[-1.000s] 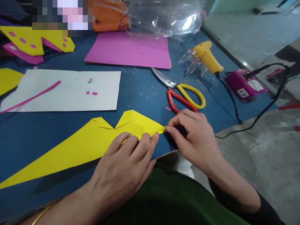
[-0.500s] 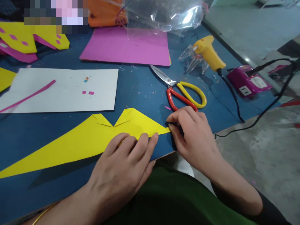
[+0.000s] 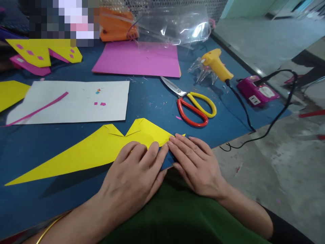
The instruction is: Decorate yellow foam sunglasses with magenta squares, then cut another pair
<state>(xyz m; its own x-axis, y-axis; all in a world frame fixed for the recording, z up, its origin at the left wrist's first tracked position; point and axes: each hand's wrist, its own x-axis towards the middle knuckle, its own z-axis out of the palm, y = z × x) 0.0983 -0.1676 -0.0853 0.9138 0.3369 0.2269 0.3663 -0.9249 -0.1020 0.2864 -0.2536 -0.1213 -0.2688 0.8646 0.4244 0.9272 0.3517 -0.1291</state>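
A long, folded piece of yellow paper lies along the front of the blue table, with a notch between two peaks on its upper edge. My left hand holds down its lower edge with bent fingers; the fingertips are partly hidden. Flat on the narrow right end of the paper rests my right hand, its fingers stretched out. A small yellow tip shows beyond those fingers. Scissors with one red and one yellow handle lie partly open behind my right hand.
Behind are a white sheet with pink scraps, a pink paper stack and clear plastic. A yellow glue gun and its cord run to a magenta power box. A yellow-and-pink paper shape stands at the far left.
My right hand has gone from pinching the paper's tip to lying flat over it, closer to my left hand. The left hand stays in place. The view has shifted slightly.
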